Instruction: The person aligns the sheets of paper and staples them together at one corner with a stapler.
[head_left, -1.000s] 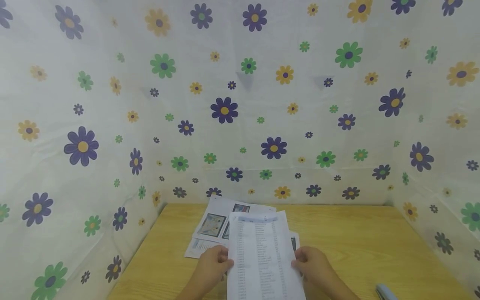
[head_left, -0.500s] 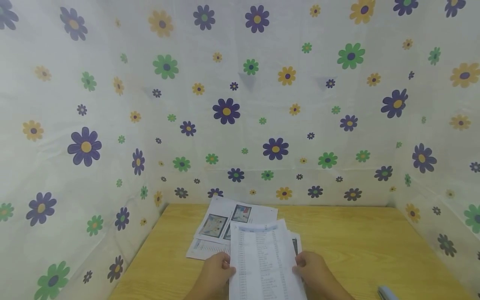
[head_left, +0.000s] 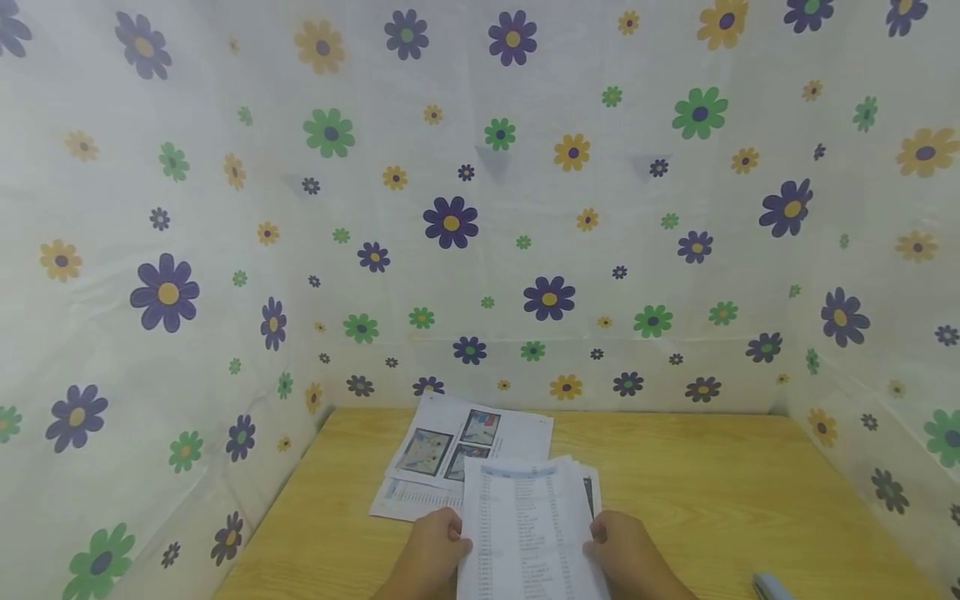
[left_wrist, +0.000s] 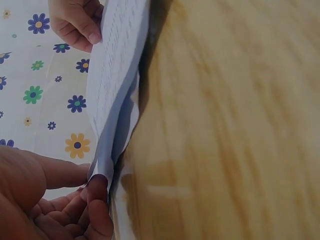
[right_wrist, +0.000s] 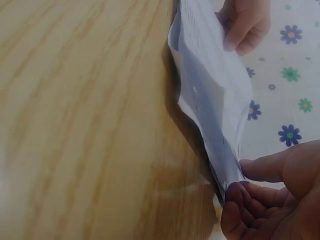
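A small stack of printed paper sheets [head_left: 525, 533], the top one bearing columns of text under a blue header band, is held upright-leaning at the table's near side. My left hand [head_left: 431, 550] pinches its left edge between thumb and fingers. At the opposite edge, my right hand [head_left: 626, 550] pinches the sheets the same way. Both wrist views show the paper stack [left_wrist: 117, 85] bowed, with layers slightly apart along the lower edge. In the right wrist view the thumb and curled fingers of the right hand [right_wrist: 275, 195] grip the paper's side.
Behind the stack, other printed sheets [head_left: 517, 425] with colour pictures lie overlapping on the wooden table [head_left: 697, 483]. A light-blue object [head_left: 772, 586], partly cut off, lies at the near right. Flower-patterned sheeting [head_left: 547, 208] encloses the table's back and sides.
The held stack has come down and nearer to me, both hands with it, uncovering more of the picture sheets behind. Both hands keep their pinch.
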